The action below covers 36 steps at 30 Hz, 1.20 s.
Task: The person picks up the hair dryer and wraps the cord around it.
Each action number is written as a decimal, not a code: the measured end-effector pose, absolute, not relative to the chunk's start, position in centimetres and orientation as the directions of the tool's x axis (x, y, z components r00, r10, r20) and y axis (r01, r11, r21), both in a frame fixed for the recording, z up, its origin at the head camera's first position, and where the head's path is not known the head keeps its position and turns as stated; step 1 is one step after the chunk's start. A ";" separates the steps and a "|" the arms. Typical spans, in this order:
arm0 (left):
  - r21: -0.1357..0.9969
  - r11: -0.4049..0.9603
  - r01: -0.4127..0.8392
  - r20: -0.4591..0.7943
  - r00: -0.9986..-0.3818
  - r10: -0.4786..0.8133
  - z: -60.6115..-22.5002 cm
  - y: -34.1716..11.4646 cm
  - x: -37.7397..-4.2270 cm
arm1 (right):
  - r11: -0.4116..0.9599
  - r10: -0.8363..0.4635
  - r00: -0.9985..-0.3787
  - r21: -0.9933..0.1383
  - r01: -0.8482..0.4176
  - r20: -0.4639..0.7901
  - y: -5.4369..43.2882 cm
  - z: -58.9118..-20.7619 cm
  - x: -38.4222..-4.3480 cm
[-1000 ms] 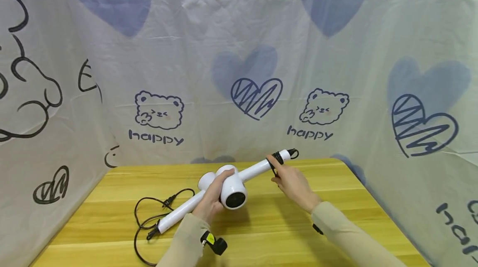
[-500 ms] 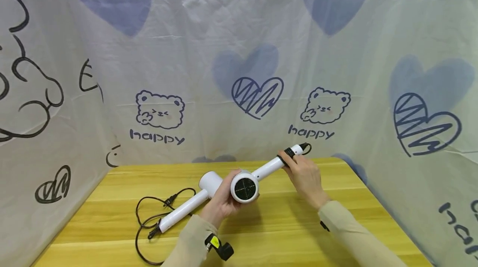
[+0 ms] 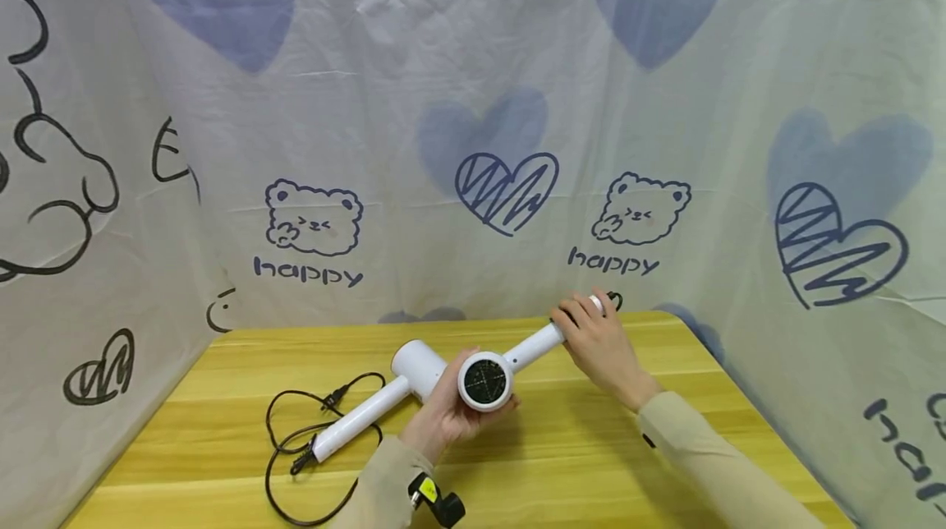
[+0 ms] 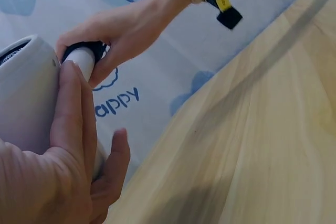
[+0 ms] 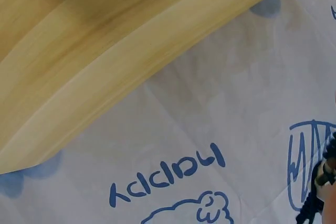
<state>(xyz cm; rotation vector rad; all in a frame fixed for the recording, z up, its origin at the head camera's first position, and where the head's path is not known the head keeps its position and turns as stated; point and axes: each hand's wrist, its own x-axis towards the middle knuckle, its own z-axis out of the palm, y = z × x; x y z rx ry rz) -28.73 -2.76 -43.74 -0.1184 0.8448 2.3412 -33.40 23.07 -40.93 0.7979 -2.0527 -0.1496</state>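
Observation:
In the head view two white hair dryers show at mid-table. My left hand (image 3: 445,416) holds one hair dryer (image 3: 535,347) by its round barrel, with the dark grille facing me and the handle slanting up to the right. My right hand (image 3: 602,348) grips that handle near its far end. A black cord (image 4: 98,50) is wound about the handle there, partly hidden by the fingers. The second hair dryer (image 3: 362,418) lies to the left on the table, its barrel partly behind my left hand. Mostly table and curtain fill the right wrist view, with dark cord (image 5: 315,192) at its right edge.
A loose black power cord (image 3: 275,480) with a plug (image 3: 335,399) loops around the lying dryer on the left. The wooden table (image 3: 562,471) ends against a printed curtain (image 3: 414,266) behind and at both sides.
The held dryer has shifted right, and its barrel has turned so the grille faces me. My right hand has moved up the handle, its fingers now over the wound cord.

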 end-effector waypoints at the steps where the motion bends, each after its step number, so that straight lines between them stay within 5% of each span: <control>1: 0.542 -0.592 -0.596 -0.279 -0.792 0.543 -43.8 -2.8 -28.7 | 0.782 -0.595 -0.389 0.394 -0.483 0.703 23.1 -41.0 -33.5; 7: 0.676 -0.518 -0.524 -0.273 -0.831 0.484 -43.9 -2.9 -28.4 | 0.764 -0.612 -0.410 0.373 -0.526 0.676 23.7 -42.1 -33.3; 12: 0.857 -0.305 -0.416 -0.264 -0.861 0.434 -43.7 -3.0 -28.0 | 0.779 -0.589 -0.537 0.249 -0.575 0.604 24.5 -42.3 -32.9; 18: 0.951 -0.149 -0.272 -0.183 -0.881 0.436 -43.1 -3.0 -28.1 | 0.787 -0.583 -0.734 0.021 -0.616 0.349 25.0 -41.7 -32.5; 25: 0.993 -0.008 -0.121 -0.105 -0.891 0.442 -44.1 -2.2 -28.9 | 0.763 -0.594 -0.799 -0.249 -0.597 0.096 25.8 -42.6 -32.7; 30: 0.988 0.023 -0.151 -0.146 -0.886 0.441 -45.3 -1.7 -29.0 | 0.789 -0.565 -0.825 -0.284 -0.545 0.014 26.1 -43.6 -32.9; 36: 0.988 0.066 -0.143 -0.157 -0.883 0.443 -45.7 -1.2 -29.3 | 0.836 -0.497 -0.864 -0.221 -0.502 0.081 26.1 -44.2 -33.4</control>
